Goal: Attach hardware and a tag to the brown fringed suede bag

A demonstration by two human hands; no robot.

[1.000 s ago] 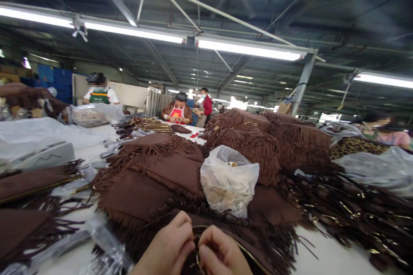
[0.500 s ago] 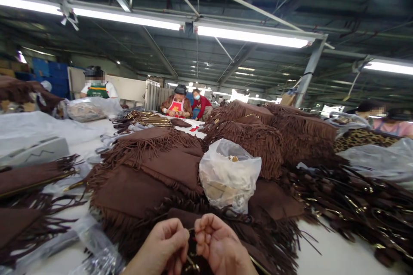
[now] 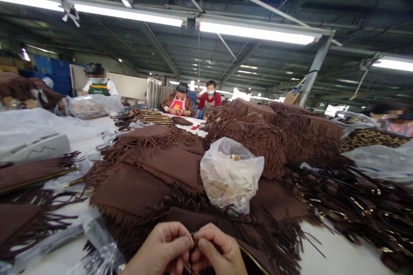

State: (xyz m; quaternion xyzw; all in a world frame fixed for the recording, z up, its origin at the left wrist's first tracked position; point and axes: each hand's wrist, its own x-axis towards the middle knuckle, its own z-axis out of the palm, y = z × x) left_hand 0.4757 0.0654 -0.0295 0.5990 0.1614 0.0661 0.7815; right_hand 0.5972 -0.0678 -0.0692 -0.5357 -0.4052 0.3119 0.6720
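Note:
At the bottom middle, my left hand [image 3: 163, 247] and my right hand [image 3: 220, 249] meet, both closed in a pinch with their fingertips nearly touching. Something thin and small sits between the fingers, mostly hidden, and I cannot make out its kind. Under and around the hands lies a dark brown fringed suede-like piece [image 3: 183, 215]. A gold-coloured edge [image 3: 253, 260] runs along the brown material to the right of my right hand. Just beyond stands a clear plastic bag [image 3: 231, 176] with pale, stringy contents, resting on the brown pieces.
Stacked brown fringed pieces [image 3: 248, 137] rise behind the bag. Dark straps with gold hardware [image 3: 358, 210] heap up at right. Clear plastic wrapping [image 3: 100, 240] lies at lower left, a grey-white device [image 3: 38, 148] farther back. Co-workers, one in a red apron [image 3: 178, 105], are across the table.
My right hand has turned from partly open, palm showing, to a closed pinch against my left fingertips. Across the table, the co-worker in red has straightened up.

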